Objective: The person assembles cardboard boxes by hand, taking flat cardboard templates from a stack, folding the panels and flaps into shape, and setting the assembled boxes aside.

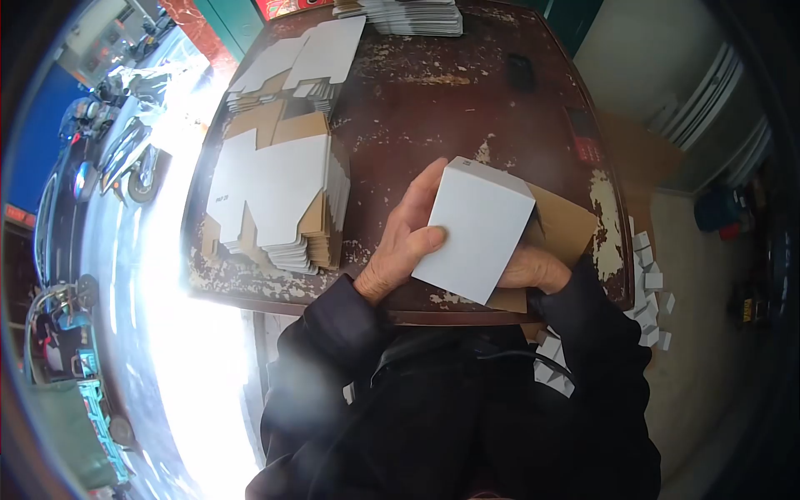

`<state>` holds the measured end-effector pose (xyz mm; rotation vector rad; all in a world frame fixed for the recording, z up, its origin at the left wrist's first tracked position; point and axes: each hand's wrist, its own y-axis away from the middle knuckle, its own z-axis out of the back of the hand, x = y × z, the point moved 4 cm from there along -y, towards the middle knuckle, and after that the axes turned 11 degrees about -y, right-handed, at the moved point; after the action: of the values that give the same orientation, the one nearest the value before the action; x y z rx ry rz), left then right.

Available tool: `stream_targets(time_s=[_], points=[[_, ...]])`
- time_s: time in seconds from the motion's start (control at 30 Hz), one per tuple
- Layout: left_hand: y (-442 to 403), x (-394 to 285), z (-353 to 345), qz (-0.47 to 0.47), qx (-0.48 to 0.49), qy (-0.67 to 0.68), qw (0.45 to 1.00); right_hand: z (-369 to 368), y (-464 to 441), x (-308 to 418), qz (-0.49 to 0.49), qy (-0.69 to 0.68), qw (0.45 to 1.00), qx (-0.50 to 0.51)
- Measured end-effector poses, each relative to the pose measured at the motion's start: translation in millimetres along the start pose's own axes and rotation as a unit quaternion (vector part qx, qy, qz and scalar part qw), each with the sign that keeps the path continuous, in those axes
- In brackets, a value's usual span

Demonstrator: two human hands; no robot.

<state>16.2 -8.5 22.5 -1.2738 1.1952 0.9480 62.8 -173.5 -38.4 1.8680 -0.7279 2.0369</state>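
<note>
Gripping the white box (473, 233) from its left, thumb pressed on the face, the left hand (398, 242) holds it over the near part of the worktop (417, 117). The right hand (537, 271) is tucked in at the box's right side, beside the brown flap (568, 223); its fingers are hidden, so I cannot tell whether they grip. The face runs slightly longer from near to far, its far end leaning right. Flat cartons (283, 179) crowd the left; room opens toward the far middle, while the near edge lies close.
</note>
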Motion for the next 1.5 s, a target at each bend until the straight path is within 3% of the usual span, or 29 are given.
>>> stream_targets(time_s=[0.1, 0.23, 0.5, 0.57, 0.6, 0.73, 0.77, 0.9, 1.1, 1.17, 1.23, 1.27, 1.4, 1.5], points=[[0.8, 6.1, 2.8, 0.011, -0.006, 0.007, 1.0, -4.2, -10.8, 18.8, 0.009, -0.054, 0.997, 0.051], [3.5, 10.3, 7.2, 0.01, -0.052, 0.02, 0.998, -22.5, -37.4, 54.7, -0.253, -0.069, 0.965, 0.007], [1.0, -1.1, 8.7, -0.034, -0.056, -0.039, 0.997, -12.7, -39.8, 53.5, -0.192, -0.111, 0.973, -0.06], [3.5, 3.4, 7.7, 0.004, -0.029, -0.056, 0.998, -14.5, -37.7, 65.1, -0.242, -0.279, 0.927, -0.075], [4.3, 2.5, 6.8, 0.007, -0.036, -0.049, 0.998, -11.7, -39.1, 63.9, -0.243, -0.279, 0.925, -0.086], [4.1, 7.6, 9.2, 0.014, -0.055, -0.053, 0.997, -4.6, -49.4, 62.4, -0.182, -0.024, 0.983, -0.003], [3.7, 7.1, 8.2, 0.012, -0.051, -0.051, 0.997, -1.7, -47.1, 62.4, -0.182, -0.022, 0.983, -0.008], [5.2, -4.3, 15.1, -0.06, -0.15, -0.048, 0.986, 14.1, -43.4, 70.2, -0.078, -0.22, 0.967, -0.097], [3.8, -8.4, 6.5, -0.094, -0.169, -0.077, 0.978, 10.8, -37.4, 115.8, 0.018, -0.333, 0.943, -0.003], [2.5, -4.4, 4.0, -0.061, -0.126, -0.108, 0.984, 4.7, -36.8, 133.3, -0.039, -0.109, 0.993, -0.017], [1.0, 1.0, 2.7, -0.029, -0.086, -0.137, 0.986, 2.9, -37.2, 141.7, -0.097, 0.124, 0.987, -0.03], [-0.1, 2.9, 4.2, -0.03, -0.084, -0.136, 0.987, 3.3, -38.1, 142.0, -0.097, 0.125, 0.987, -0.032], [0.7, 6.2, 17.9, -0.105, -0.17, -0.111, 0.974, -1.2, -38.9, 132.7, -0.097, 0.446, 0.887, 0.075], [-1.1, -1.2, 14.7, -0.147, -0.124, -0.208, 0.959, -7.7, -41.9, 117.5, -0.107, 0.485, 0.863, 0.094]])
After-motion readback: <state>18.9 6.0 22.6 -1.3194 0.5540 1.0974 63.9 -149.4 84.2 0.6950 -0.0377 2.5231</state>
